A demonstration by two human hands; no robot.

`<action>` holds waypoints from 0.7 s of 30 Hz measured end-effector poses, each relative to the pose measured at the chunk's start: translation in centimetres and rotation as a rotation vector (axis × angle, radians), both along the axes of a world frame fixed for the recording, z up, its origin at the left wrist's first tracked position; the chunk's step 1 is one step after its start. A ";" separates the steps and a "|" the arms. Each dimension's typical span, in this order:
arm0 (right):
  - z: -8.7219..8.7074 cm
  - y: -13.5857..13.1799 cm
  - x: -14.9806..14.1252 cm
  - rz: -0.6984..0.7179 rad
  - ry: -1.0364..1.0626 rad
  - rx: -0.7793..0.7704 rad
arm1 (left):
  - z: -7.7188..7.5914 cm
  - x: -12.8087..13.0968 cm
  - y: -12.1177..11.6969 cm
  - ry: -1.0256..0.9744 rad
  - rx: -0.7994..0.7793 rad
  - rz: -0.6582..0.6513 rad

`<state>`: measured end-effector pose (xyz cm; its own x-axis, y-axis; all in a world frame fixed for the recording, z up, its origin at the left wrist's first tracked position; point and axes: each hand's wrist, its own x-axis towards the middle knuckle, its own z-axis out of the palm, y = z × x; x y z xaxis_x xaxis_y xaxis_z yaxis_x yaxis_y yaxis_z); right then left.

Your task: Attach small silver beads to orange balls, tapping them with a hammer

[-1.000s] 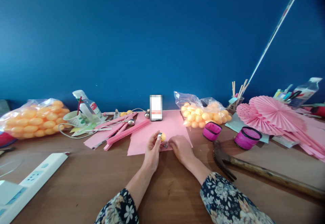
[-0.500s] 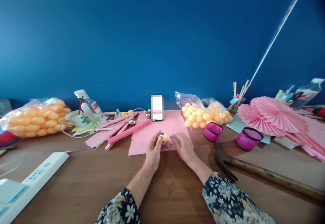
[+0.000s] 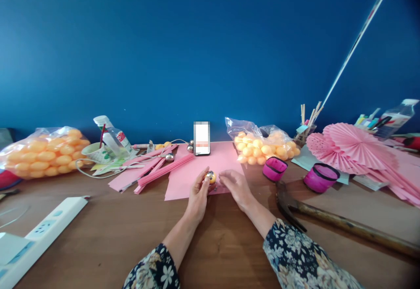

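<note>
My left hand [image 3: 198, 196] is closed around a small yellow-orange ball [image 3: 213, 177] that has a shiny silver piece [image 3: 209, 175] on its upper left side. Just to the right, my right hand [image 3: 236, 187] is held with thumb and fingertips drawn together in a pinch. It is a small gap away from the ball, and whatever the fingertips may hold is too small to tell. Both hands are above the front part of the pink paper sheets [image 3: 183, 179]. Small metallic bits [image 3: 215, 188] show below the ball, partly hidden.
A phone [image 3: 201, 138] leans on the blue partition. Bags of orange balls [image 3: 49, 153] [image 3: 259, 147] stand on either side. On the right lie a hammer [image 3: 348, 225], magenta bands [image 3: 274, 169] [image 3: 321, 178] and pleated pink fans [image 3: 354, 149]. A power strip [image 3: 46, 228] is front left.
The ball has turned in my left hand, so its silver piece faces me more. My right hand has barely shifted, and the view has moved slightly.
</note>
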<state>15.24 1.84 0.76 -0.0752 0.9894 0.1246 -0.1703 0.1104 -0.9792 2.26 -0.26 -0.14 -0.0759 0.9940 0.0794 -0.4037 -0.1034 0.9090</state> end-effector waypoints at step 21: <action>0.2 -0.5 -0.2 0.203 0.029 -0.052 | 0.0 -0.1 -0.1 0.047 -0.029 -0.021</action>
